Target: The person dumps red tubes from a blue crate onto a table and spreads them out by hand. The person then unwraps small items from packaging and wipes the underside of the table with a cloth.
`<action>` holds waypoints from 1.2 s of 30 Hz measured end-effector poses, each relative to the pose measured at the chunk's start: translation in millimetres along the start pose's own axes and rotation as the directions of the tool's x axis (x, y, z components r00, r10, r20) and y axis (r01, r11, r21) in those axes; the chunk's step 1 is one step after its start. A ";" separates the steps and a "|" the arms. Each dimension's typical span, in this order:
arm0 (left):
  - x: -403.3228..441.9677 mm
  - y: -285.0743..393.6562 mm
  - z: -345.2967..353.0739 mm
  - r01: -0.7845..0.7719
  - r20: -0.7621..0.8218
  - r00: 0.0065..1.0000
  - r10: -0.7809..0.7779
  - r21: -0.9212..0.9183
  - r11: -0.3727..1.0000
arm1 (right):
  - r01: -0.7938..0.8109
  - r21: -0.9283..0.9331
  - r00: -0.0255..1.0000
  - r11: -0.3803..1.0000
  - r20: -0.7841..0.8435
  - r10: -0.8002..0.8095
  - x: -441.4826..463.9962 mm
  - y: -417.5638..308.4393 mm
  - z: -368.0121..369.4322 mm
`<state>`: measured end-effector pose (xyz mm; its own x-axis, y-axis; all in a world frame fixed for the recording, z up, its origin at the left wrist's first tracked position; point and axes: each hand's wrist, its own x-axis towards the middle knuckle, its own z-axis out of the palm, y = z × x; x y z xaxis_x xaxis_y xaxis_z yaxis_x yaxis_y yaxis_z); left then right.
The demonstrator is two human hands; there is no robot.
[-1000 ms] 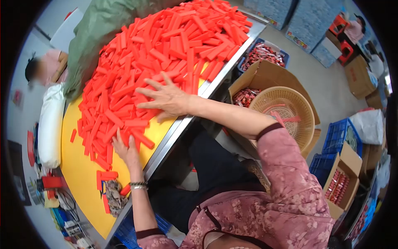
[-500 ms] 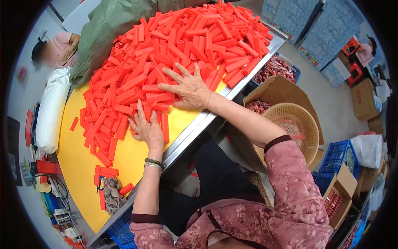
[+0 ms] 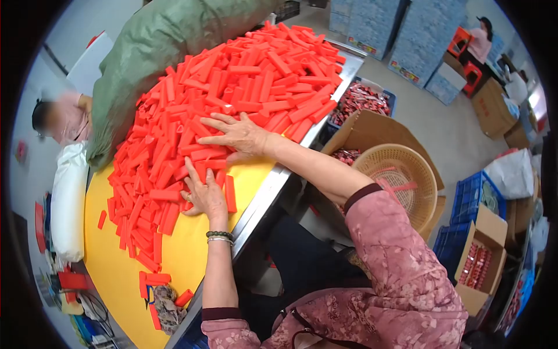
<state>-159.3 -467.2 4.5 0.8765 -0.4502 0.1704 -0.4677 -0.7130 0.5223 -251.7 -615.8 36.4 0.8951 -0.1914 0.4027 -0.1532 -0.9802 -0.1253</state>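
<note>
A large heap of red tube-like pieces (image 3: 232, 81) covers much of the yellow tabletop (image 3: 110, 273). My left hand (image 3: 206, 196), with bracelets at the wrist, lies at the lower right side of the heap, fingers spread against the pieces. Above and to the right of it, my right hand (image 3: 241, 136) rests on the heap with its fingers apart. Neither hand grips a piece. Near the table's lower edge, a crumpled patterned cloth (image 3: 168, 308) lies beside a few separate red pieces (image 3: 157, 278) and a blue-handled tool.
A green sack (image 3: 168, 41) lies behind the heap, a white roll (image 3: 68, 203) at the left. Right of the table stand a tan basket (image 3: 427, 195) in a cardboard box (image 3: 395, 125), blue crates (image 3: 469, 198) and an open carton (image 3: 491, 227). Other people sit at far left and far right.
Both hands stay spread at the heap, and my left hand has moved up along its side since the earliest frame. More of the green sack shows as the view has shifted.
</note>
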 end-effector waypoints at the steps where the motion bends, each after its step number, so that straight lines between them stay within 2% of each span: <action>1: -0.3 1.3 -2.8 0.008 0.011 1.000 -0.008 0.026 1.000 | -0.005 0.023 1.000 1.000 0.012 0.004 -5.1 -1.3 -3.4; 3: 7.2 -12.4 2.2 -0.100 0.033 0.994 0.101 -0.022 0.995 | -0.009 0.075 0.999 0.997 0.039 0.006 -17.1 -3.9 -5.6; 5: 12.0 -23.1 11.8 -0.145 0.014 0.989 0.147 -0.101 0.984 | -0.064 0.005 0.987 0.998 -0.151 0.064 -43.8 -8.9 -11.2; 7: 7.1 -17.1 6.1 -0.104 0.038 0.994 0.106 -0.058 0.993 | -0.167 -0.018 0.928 0.986 -0.340 0.151 -75.2 -8.3 -26.3; 9: 3.1 -16.7 7.4 -0.112 0.018 0.994 0.112 -0.039 0.993 | -0.421 0.023 0.739 0.907 -0.571 0.358 -104.0 15.3 -25.3; 11: 4.9 -21.0 10.5 -0.154 0.009 0.988 0.154 -0.053 0.987 | -0.625 0.168 0.478 0.762 -0.689 0.545 -117.9 49.4 -14.1; 15: 5.2 -24.0 11.4 -0.189 -0.014 0.982 0.188 -0.030 0.982 | -0.804 0.211 0.373 0.556 -0.550 0.747 -104.0 97.1 -10.5; 19: -1.6 -12.0 9.5 -0.094 -0.036 0.995 0.095 0.027 0.995 | -0.844 0.146 0.421 0.517 -0.418 0.805 -78.6 118.8 -10.9; 25: -0.2 -12.3 9.9 -0.084 -0.032 0.996 0.086 0.035 0.996 | -0.797 0.216 0.500 0.563 -0.285 0.817 -49.1 152.6 -8.9; 28: 0.9 -16.2 2.7 -0.129 0.020 0.991 0.129 -0.030 0.991 | -0.783 0.179 0.566 0.596 -0.194 0.801 -52.4 164.5 -12.2; 31: 5.1 -23.6 -4.5 -0.221 0.039 0.970 0.240 -0.271 0.937 | -0.787 0.193 0.576 0.585 -0.107 0.810 -61.5 159.1 -20.5; 33: 2.3 -19.8 -13.6 -0.236 0.063 0.963 0.263 -0.276 0.932 | -0.796 0.110 0.569 0.595 -0.200 0.798 -68.3 140.9 -23.4; 35: 5.3 -21.4 -18.2 -0.210 0.095 0.964 0.249 -0.300 0.930 | -0.724 0.057 0.623 0.688 -0.373 0.687 -80.6 131.9 -14.8; 36: 3.7 -20.7 -23.5 -0.174 0.107 0.969 0.221 -0.336 0.926 | -0.662 0.032 0.676 0.749 -0.407 0.614 -85.9 122.1 -13.7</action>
<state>-143.8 -441.5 13.9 0.7341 -0.6517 0.1908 -0.5473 -0.4015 0.7343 -353.1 -719.7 -1.0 0.3407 -0.7522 0.5640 -0.6938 -0.6060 -0.3891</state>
